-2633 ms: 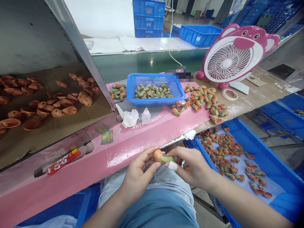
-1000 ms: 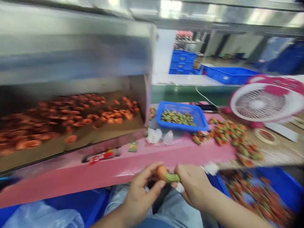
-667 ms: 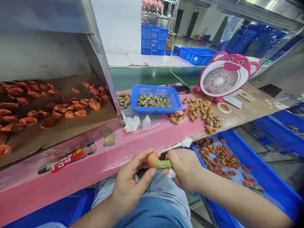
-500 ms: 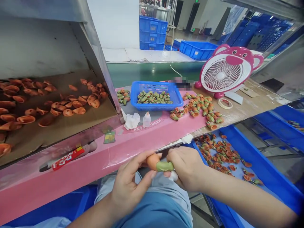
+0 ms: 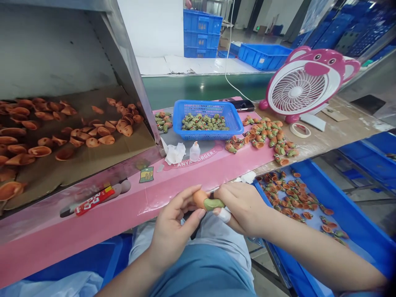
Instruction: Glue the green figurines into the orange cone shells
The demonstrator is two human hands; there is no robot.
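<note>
Both hands hold one small toy piece over my lap, just below the pink board's front edge. My left hand pinches its round orange end between thumb and fingers. My right hand, with white tape on one finger, grips its green end. A blue mesh basket of green pieces stands on the pink board. Several joined orange-and-green pieces lie to its right.
Loose orange shells cover cardboard in a metal bay on the left. A glue bottle, crumpled tissue and red tube lie on the board. A pink bear fan stands back right. A blue crate of pieces sits lower right.
The head camera swung up and left, then settled back down. Both hands kept hold of the same toy piece, pressing its two ends together over my lap.
</note>
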